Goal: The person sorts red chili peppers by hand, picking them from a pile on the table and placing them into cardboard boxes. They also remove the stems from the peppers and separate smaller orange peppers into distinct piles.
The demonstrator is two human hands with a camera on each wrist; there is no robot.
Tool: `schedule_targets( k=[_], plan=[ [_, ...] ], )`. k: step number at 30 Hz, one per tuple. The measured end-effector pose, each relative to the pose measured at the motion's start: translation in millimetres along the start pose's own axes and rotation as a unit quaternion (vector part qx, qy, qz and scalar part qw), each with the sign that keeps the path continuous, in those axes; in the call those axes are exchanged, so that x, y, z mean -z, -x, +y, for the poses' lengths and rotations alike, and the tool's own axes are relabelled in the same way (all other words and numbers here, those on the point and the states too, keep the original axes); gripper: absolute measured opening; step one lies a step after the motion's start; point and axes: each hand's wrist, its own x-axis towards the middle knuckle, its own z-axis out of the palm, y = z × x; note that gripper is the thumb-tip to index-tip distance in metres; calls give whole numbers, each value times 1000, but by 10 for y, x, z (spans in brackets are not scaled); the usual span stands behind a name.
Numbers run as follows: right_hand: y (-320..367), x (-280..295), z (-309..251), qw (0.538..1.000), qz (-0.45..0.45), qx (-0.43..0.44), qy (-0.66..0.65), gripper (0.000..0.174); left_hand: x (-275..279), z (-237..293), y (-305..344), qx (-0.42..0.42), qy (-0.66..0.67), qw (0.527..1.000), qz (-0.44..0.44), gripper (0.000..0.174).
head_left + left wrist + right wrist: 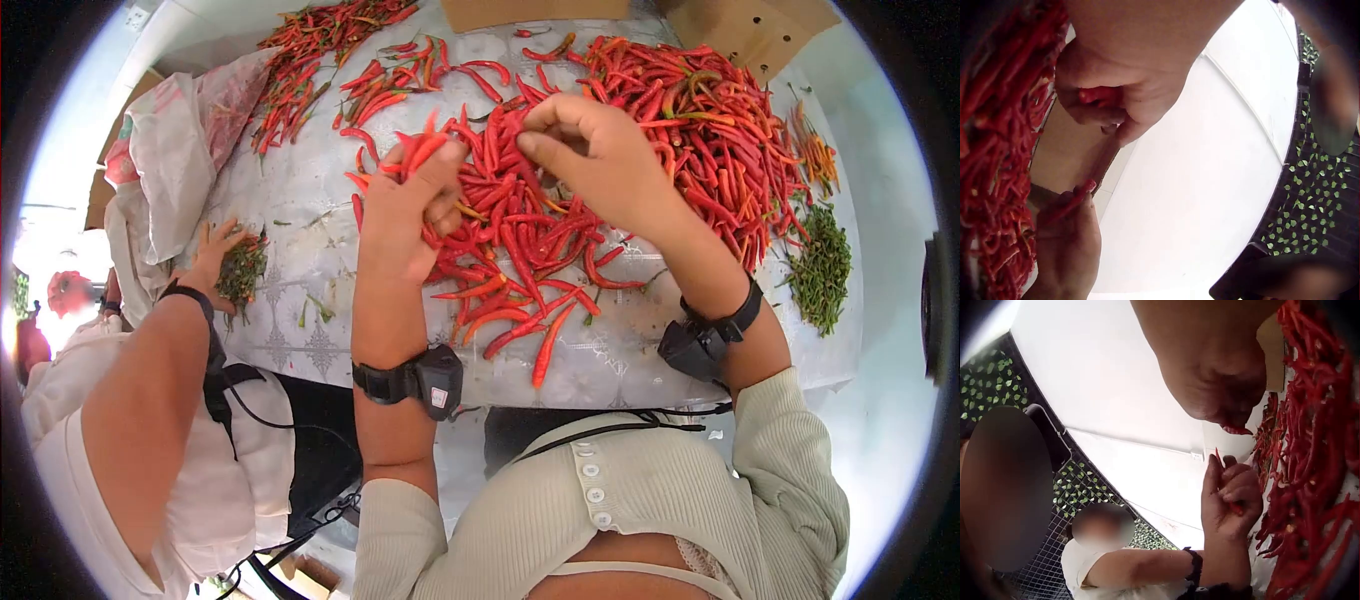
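My left hand (405,205) grips a few red chili peppers (424,152) above the middle of the pile. In the left wrist view, red chilies (1100,95) show inside the curled fingers of that hand (1141,81). To its right, my right hand (600,165) is raised over the loose chili heap (520,225), thumb and fingertips together. The left wrist view shows a single red chili (1074,203) pinched in the right hand (1069,244). A chili tip (1235,430) also pokes out below its fingers in the right wrist view.
A larger chili heap (710,130) lies at the right, with green stems (820,270) beside it. Cardboard boxes (535,12) stand at the back. At the left, another person's hand (210,255) is by a small stem pile (243,265), near a white sack (165,165).
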Motion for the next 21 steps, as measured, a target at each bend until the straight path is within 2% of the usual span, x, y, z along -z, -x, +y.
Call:
schedule_targets(
  k=[1,4,5,8,9,11,13,15,18,21],
  plan=[
    [7,-51,25,1000,10,-1,-30,17,-30,-3,21,17,-18,1000,-13,18],
    [76,-157,-13,999,-5,20,-31,16,-171,-50,65,-11,-111,993,-28,27],
    [74,-212,29,998,17,43,-53,14,-190,-48,64,-23,-103,994,-11,32],
    [64,-193,38,999,-15,20,-40,17,0,-43,3,-26,-62,998,13,26],
    [82,-184,58,996,-38,61,46,19,35,-3,-3,-37,-44,998,23,16],
    [131,-188,103,963,-83,142,212,22,87,62,-21,-53,37,997,41,13],
    [217,-268,80,932,-98,123,327,25,92,119,-8,-59,97,992,51,10],
    [298,-340,59,893,-97,121,423,28,147,116,-7,-67,77,994,38,9],
    [324,-359,42,878,-99,111,456,30,116,87,21,-78,15,995,54,8],
    [316,-328,90,895,-117,99,419,30,19,71,24,-72,-27,994,79,7]
  ],
)
